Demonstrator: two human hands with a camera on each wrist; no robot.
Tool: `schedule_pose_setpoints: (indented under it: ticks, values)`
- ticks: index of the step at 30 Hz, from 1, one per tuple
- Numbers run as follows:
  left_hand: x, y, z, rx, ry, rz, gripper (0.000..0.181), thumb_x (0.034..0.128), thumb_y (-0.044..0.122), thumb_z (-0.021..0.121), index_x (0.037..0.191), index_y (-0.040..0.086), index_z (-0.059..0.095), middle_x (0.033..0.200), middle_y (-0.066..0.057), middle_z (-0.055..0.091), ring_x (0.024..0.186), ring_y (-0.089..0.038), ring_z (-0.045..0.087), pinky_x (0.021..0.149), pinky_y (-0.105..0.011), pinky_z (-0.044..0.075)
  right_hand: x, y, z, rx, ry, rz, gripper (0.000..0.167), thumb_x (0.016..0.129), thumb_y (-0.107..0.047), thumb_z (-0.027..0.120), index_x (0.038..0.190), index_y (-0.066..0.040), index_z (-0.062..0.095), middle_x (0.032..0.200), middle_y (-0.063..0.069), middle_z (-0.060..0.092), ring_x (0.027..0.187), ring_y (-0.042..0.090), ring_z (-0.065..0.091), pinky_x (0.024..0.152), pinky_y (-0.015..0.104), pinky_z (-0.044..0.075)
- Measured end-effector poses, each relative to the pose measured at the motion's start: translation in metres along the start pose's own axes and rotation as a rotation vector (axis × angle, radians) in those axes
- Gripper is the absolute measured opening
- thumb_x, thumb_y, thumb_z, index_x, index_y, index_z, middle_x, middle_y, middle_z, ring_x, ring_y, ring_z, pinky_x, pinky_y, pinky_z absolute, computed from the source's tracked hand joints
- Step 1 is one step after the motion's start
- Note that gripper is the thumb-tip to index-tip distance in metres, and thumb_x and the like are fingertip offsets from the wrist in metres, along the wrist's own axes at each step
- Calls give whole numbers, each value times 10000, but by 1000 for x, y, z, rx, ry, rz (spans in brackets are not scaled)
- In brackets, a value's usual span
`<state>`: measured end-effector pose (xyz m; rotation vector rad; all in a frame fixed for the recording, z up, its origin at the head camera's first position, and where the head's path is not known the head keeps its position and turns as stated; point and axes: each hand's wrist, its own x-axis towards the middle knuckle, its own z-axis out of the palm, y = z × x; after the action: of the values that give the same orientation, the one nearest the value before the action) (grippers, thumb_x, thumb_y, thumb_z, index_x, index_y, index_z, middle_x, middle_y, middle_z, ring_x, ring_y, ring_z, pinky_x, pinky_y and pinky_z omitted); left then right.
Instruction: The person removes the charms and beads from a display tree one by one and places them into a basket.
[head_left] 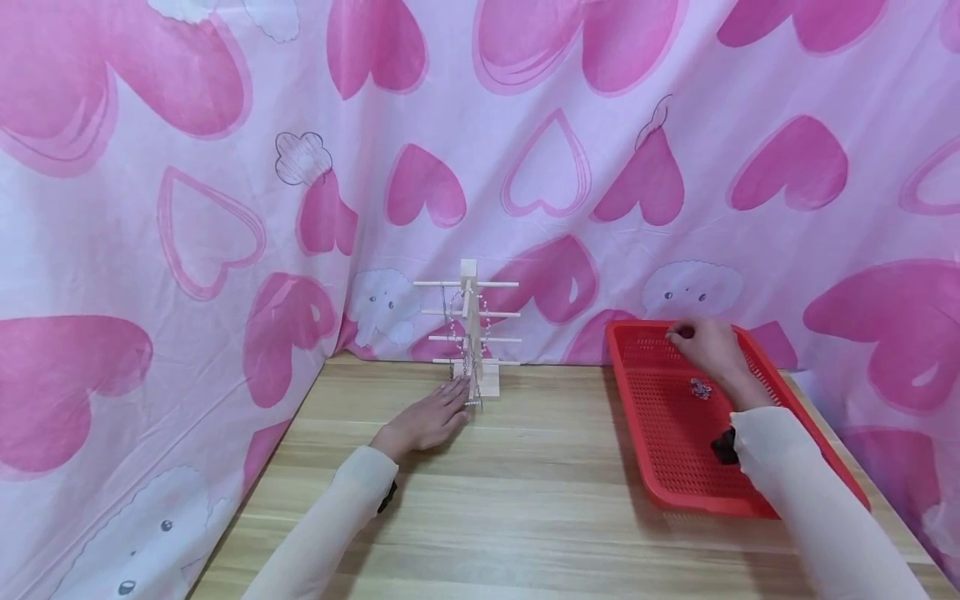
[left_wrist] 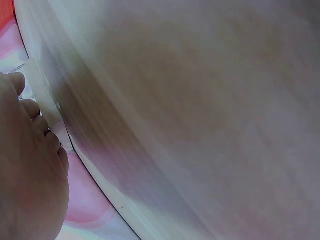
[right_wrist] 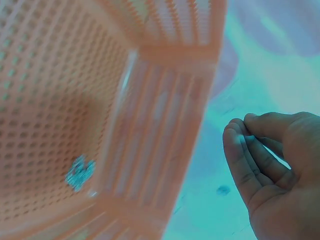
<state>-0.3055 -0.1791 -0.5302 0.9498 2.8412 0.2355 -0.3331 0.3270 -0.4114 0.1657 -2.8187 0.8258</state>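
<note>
A wooden rack (head_left: 468, 268) with several crossbars carries thin chains and beaded strands. My left hand (head_left: 427, 419) lies at its base with the fingers extended; the left wrist view shows the same hand (left_wrist: 32, 165) beside the pale base (left_wrist: 49, 107), and what lies under the fingertips is partly hidden. Over the far part of a red basket (head_left: 637, 433) is my right hand (head_left: 712, 354), its thumb meeting the fingertips. Nothing shows between those fingertips in the right wrist view of the hand (right_wrist: 272, 165). A small shiny bunch (head_left: 701, 388) lies in the basket, also visible there (right_wrist: 79, 173).
The basket stands on the right side of the wood-grain table (head_left: 525, 492), its raised rim around the bunch. A pink heart-patterned cloth (head_left: 555, 242) hangs behind the table and along both sides. The rack's crossbars stick out to the left and right.
</note>
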Motion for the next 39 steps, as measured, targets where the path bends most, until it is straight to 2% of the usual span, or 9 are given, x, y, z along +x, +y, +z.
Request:
schedule_pose_setpoints:
  ticks: [7, 12, 19, 23, 31, 39]
  values:
    - [-1, -2, 3, -36, 16, 5, 638, 1159, 363, 329, 1699, 49, 202, 1803, -115, 104, 1679, -322, 114, 1374, -477, 178, 0, -42, 4, 12, -14, -50, 230, 1048, -142, 657, 1201, 2, 748, 1067, 204, 734, 891, 300, 602, 685, 298, 506]
    - [2, -6, 9, -14, 23, 2, 649, 1163, 390, 311, 1704, 59, 176, 1808, -93, 86, 1682, -300, 99, 1376, -462, 172, -1, -66, 7, 33, -38, -65, 236, 1044, -140, 668, 1227, -11, 743, 1076, 198, 730, 903, 305, 600, 712, 316, 533]
    - [1, -3, 4, -56, 34, 19, 636, 1155, 339, 338, 1690, 16, 215, 1798, -145, 121, 1671, -357, 129, 1369, -509, 180, -4, -99, 15, 45, -36, -129, 260, 1033, -136, 692, 1254, -10, 748, 1108, 199, 753, 923, 311, 645, 825, 462, 637]
    - [1, -4, 6, -33, 16, 7, 650, 1164, 386, 300, 1700, 44, 167, 1805, -109, 83, 1679, -320, 99, 1376, -473, 162, -6, -116, 22, 62, -23, -184, 227, 1022, -114, 711, 1225, -27, 765, 1095, 179, 771, 916, 300, 672, 860, 514, 651]
    - [4, -10, 11, -9, -5, -4, 657, 1170, 443, 264, 1704, 95, 106, 1804, -48, 23, 1683, -260, 50, 1380, -421, 129, -7, -151, 37, 102, -10, -341, 116, 975, -97, 765, 1069, -44, 810, 982, 124, 807, 884, 259, 746, 822, 475, 661]
    - [5, -11, 12, -4, -4, 3, 654, 1170, 443, 254, 1707, 93, 120, 1806, -59, 28, 1684, -273, 55, 1381, -425, 126, -12, -182, 52, 159, -64, -369, 168, 959, -136, 793, 1114, -74, 804, 1021, 97, 805, 906, 239, 761, 821, 434, 681]
